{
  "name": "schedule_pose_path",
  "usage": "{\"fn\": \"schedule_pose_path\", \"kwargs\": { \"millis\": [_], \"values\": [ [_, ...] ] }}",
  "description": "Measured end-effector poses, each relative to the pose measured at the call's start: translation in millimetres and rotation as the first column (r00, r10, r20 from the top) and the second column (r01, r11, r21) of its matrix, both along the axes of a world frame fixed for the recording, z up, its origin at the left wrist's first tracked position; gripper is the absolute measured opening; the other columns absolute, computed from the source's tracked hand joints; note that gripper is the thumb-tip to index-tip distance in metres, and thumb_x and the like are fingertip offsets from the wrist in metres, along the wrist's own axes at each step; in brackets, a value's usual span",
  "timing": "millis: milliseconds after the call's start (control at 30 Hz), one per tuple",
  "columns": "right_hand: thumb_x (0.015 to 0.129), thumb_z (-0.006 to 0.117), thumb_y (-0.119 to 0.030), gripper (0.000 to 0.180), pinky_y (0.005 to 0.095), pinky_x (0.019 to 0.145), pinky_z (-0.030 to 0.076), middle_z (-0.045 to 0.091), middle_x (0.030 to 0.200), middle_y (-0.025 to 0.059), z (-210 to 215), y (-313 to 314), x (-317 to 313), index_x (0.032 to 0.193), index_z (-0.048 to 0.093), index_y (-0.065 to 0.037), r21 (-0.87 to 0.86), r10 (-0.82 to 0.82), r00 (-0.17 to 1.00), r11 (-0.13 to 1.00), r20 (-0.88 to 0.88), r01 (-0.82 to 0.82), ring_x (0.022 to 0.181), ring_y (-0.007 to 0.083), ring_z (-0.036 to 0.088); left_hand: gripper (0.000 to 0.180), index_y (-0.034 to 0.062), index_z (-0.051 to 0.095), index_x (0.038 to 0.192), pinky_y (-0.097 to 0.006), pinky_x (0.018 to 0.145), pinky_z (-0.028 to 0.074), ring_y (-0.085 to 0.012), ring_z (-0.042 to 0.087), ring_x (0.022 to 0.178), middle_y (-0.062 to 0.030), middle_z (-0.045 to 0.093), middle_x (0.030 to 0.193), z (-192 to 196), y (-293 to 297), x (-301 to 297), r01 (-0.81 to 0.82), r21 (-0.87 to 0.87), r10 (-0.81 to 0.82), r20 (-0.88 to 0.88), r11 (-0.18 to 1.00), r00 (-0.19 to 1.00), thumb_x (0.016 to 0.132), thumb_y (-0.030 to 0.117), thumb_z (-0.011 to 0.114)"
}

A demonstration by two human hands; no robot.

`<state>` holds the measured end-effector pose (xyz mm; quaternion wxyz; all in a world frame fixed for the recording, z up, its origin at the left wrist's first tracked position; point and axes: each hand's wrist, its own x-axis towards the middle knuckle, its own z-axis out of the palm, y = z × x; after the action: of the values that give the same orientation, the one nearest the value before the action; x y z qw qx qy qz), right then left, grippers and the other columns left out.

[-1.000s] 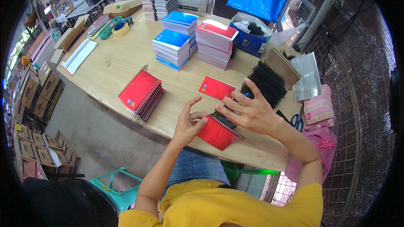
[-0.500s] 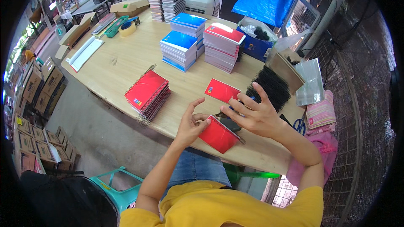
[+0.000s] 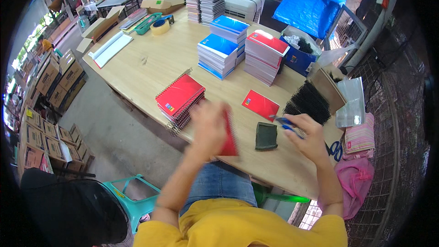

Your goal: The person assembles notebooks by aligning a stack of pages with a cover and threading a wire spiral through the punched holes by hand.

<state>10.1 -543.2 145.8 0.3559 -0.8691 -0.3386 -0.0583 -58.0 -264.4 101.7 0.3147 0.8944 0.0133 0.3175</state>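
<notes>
My left hand (image 3: 208, 126), smeared by motion, grips a red spiral notebook (image 3: 228, 132) over the table's near edge, close to a pile of red spiral notebooks (image 3: 180, 93). My right hand (image 3: 306, 132) is closed round blue-handled pliers (image 3: 289, 123), their tip pointing left. Between the hands a dark green block (image 3: 266, 136) lies on the table. Just beyond it is a flat red booklet (image 3: 260, 105) with no coil showing. Black binding coils (image 3: 308, 103) are heaped beyond my right hand.
Stacks of blue booklets (image 3: 217, 50) and red booklets (image 3: 267, 48) stand at the back, before tall notebook piles (image 3: 211, 2). Rolls of tape (image 3: 160, 27) lie far left. Blue-handled scissors (image 3: 336, 151) and a pink bag (image 3: 354, 183) are at the right edge. A turquoise stool (image 3: 137, 196) stands below.
My left hand has swung the red notebook toward the pile on the left. My right hand has drawn away to the right with the pliers, uncovering the green block.
</notes>
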Motion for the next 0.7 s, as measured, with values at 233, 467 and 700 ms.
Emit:
{"fn": "schedule_pose_path", "kwargs": {
  "millis": [233, 467, 700],
  "values": [
    [0.075, 0.077, -0.016, 0.041, 0.0426, 0.091, 0.047, 0.067, 0.101, 0.0139, -77, -79, -24, 0.113, 0.072, -0.003, -0.123, -0.273, 0.955, 0.95, 0.113, 0.286, 0.101, 0.0327, 0.057, 0.008, 0.0066, 0.054, 0.093, -0.043, 0.089, 0.037, -0.0317, 0.058, 0.091, -0.0105, 0.058, 0.088, 27, 144, 96, 0.516, 0.285, -0.38, -0.417, 0.808, 0.826, 0.086, 0.004, 0.05],
    [0.074, 0.078, -0.017, 0.05, 0.05, 0.103, 0.039, 0.057, 0.125, 0.02, -145, -132, -50, 0.121, 0.069, -0.006, -0.194, -0.408, 0.901, 0.882, 0.146, 0.43, 0.118, 0.0399, 0.047, 0.014, 0.0092, 0.052, 0.096, -0.047, 0.095, 0.038, -0.0328, 0.051, 0.109, -0.011, 0.055, 0.107, -14, 148, 104, 0.515, 0.397, -0.373, -0.384, 0.76, 0.845, 0.084, 0.002, 0.055],
    [0.073, 0.083, -0.025, 0.061, 0.0537, 0.114, 0.032, 0.04, 0.146, 0.0273, -121, -38, -54, 0.13, 0.065, -0.014, -0.226, -0.287, 0.949, 0.924, 0.129, 0.31, 0.134, 0.0468, 0.038, 0.024, 0.0064, 0.058, 0.11, -0.051, 0.098, 0.043, -0.0358, 0.05, 0.12, -0.0157, 0.055, 0.124, 12, 56, 93, 0.283, 0.217, -0.286, -0.018, 0.934, 0.958, 0.087, 0.01, 0.064]
  ]
}}
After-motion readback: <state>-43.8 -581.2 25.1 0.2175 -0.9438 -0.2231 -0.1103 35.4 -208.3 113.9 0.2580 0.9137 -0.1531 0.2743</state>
